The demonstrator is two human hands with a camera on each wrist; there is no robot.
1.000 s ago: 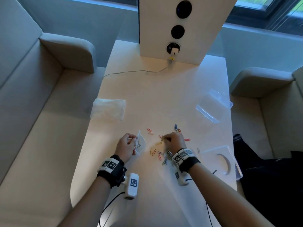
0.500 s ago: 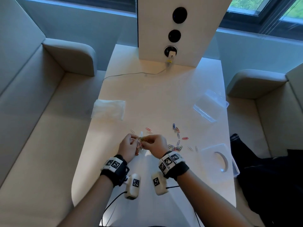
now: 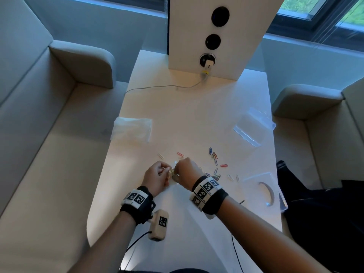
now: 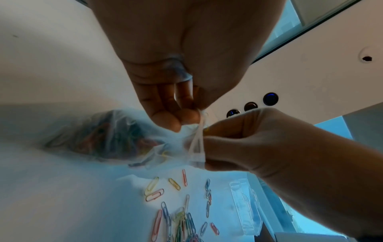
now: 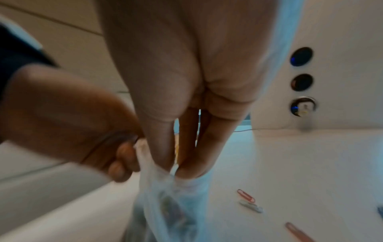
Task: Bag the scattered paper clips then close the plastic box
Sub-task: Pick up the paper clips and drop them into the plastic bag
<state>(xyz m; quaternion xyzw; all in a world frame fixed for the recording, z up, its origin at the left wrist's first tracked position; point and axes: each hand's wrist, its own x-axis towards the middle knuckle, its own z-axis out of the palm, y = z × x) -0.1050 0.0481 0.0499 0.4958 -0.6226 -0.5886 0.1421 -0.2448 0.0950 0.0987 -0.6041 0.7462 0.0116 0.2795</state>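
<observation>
my left hand (image 3: 157, 177) pinches bag (image 4: 107, 135) mouth | right hand (image 3: 186, 170) feeds a clip in | loose paper clips (image 3: 215, 164) at 3 o'clock, right hand nearer

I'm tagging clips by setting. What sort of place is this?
Probably an office lounge or booth: a narrow white table between two upholstered sofas, a power-socket panel at its end, under a window.

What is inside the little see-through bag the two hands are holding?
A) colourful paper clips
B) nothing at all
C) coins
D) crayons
A: the left wrist view shows a jumble of coloured paper clips through the clear bag, whose mouth the left hand and right hand pinch.
</observation>
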